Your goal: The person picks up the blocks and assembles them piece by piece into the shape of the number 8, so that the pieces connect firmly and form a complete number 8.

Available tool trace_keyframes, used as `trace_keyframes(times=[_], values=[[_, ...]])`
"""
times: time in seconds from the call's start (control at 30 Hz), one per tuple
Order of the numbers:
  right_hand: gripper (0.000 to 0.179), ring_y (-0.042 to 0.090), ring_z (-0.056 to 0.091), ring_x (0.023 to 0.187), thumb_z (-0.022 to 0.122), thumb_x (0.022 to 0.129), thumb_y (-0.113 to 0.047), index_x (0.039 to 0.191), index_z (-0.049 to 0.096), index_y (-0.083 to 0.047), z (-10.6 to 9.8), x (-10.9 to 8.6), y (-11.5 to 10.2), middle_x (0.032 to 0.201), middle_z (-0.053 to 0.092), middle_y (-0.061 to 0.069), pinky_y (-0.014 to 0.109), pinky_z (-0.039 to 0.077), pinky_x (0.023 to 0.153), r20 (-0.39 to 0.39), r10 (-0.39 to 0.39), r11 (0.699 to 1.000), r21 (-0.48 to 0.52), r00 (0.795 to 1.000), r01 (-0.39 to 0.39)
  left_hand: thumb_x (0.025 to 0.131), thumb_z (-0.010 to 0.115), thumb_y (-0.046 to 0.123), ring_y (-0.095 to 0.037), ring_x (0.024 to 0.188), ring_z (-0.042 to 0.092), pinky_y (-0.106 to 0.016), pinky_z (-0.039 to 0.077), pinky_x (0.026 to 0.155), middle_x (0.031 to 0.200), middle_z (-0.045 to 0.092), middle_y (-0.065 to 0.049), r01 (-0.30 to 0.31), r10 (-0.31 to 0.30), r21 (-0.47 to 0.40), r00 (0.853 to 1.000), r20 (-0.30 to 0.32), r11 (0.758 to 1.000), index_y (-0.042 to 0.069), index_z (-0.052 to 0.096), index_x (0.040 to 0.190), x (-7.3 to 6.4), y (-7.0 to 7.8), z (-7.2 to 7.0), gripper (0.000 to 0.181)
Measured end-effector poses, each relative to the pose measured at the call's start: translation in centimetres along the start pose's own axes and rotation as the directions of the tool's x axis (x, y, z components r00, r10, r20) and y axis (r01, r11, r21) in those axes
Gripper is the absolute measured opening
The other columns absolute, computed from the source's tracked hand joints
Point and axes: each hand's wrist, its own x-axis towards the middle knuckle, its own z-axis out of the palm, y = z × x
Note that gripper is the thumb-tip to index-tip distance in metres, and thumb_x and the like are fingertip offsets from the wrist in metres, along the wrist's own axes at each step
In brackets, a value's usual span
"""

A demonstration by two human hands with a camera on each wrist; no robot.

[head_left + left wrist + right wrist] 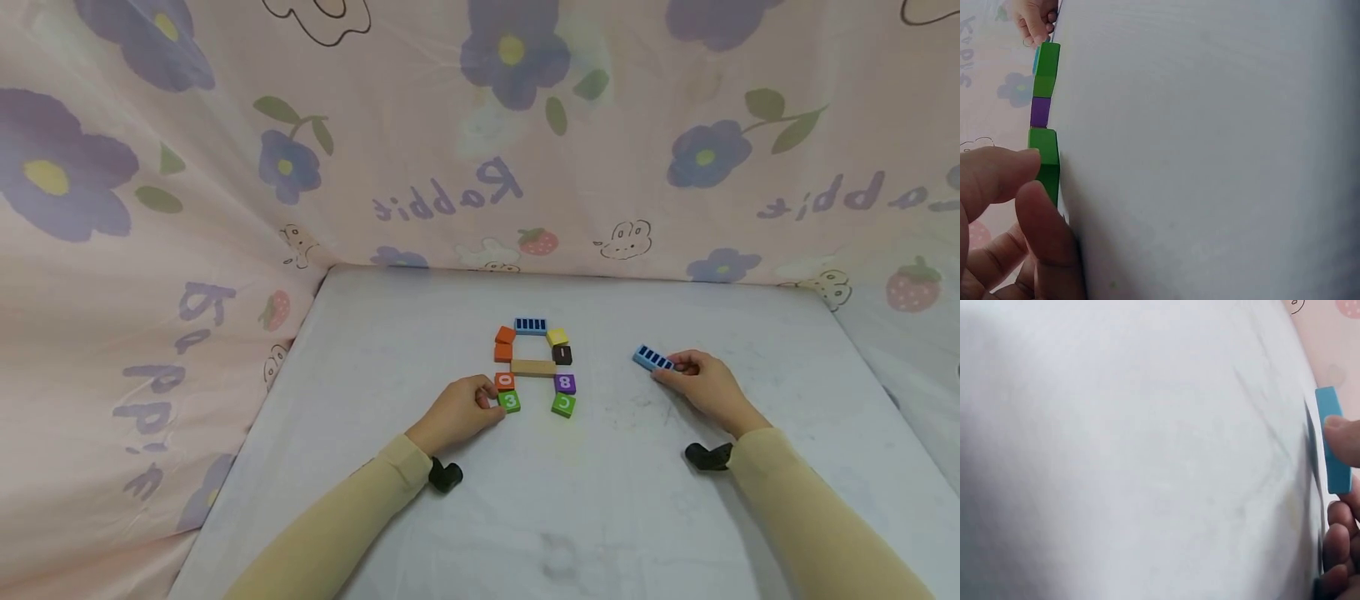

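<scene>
On the pale tabletop (pixel 600 500), the left hand (pixel 457 412) had its grip pinched on the green block marked 3 (pixel 509 402), thumb and forefinger on its near edge, at the bottom of the left column of a small block figure. That column ran up through an orange 0 block (pixel 505 382) and two more orange blocks (pixel 503 343) to a blue striped block (pixel 531 325) across the top; a tan bar (pixel 533 367) bridged the middle, and the right column ended in a purple 8 block (pixel 565 383) and a green C block (pixel 563 406). Well apart to the right, the right hand (pixel 705 386) grasped a second blue striped block (pixel 653 358), fingers curled on its near end while it lay flat on the tabletop.

To do this well, I judged, the green 3 block wanted a light nudge square against the orange 0 block, without jostling the column. The loose blue block would best be lifted clear rather than slid, so nothing already placed got pushed.
</scene>
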Motion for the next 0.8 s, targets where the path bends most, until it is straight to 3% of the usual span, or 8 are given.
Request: trace_keyframes(times=[0.3, 0.53, 0.8], values=[[0.065, 0.026, 0.049, 0.089, 0.065, 0.085, -0.057, 0.123, 0.056, -0.005, 1.3, -0.5, -1.8, 0.104, 0.056, 0.013, 0.033, 0.043, 0.069, 0.052, -0.042, 0.998, 0.054, 0.998, 0.039, 0.086, 0.074, 0.030, -0.013, 0.068, 0.053, -0.029, 0.044, 0.062, 0.079, 0.058, 0.002, 0.016, -0.016, -0.002, 1.000, 0.008, 1.000, 0.013, 0.063, 0.104, 0.1, 0.0, 0.0, 0.027], [0.054, 0.025, 0.048, 0.090, 0.075, 0.081, -0.050, 0.116, 0.063, -0.011, 3.4, -1.3, -5.5, 0.107, 0.054, 0.010, 0.034, 0.044, 0.068, 0.079, -0.120, 0.989, 0.097, 0.990, 0.112, 0.086, 0.074, 0.029, -0.012, 0.068, 0.053, -0.029, 0.044, 0.062, 0.078, 0.059, 0.002, 0.009, -0.009, 0.001, 1.000, 0.006, 1.000, 0.013, 0.063, 0.103, 0.1, 0.1, 0.0, 0.026], [0.038, 0.026, 0.046, 0.094, 0.079, 0.080, -0.041, 0.108, 0.068, -0.018, 6.4, -2.8, -9.0, 0.108, 0.053, 0.009, 0.037, 0.040, 0.075, 0.118, -0.303, 0.950, 0.112, 0.946, 0.291, 0.086, 0.073, 0.029, -0.012, 0.068, 0.053, -0.029, 0.044, 0.062, 0.078, 0.059, 0.002, 0.010, -0.010, -0.002, 1.000, 0.013, 1.000, 0.013, 0.063, 0.104, 0.0, 0.2, -0.1, 0.026]])
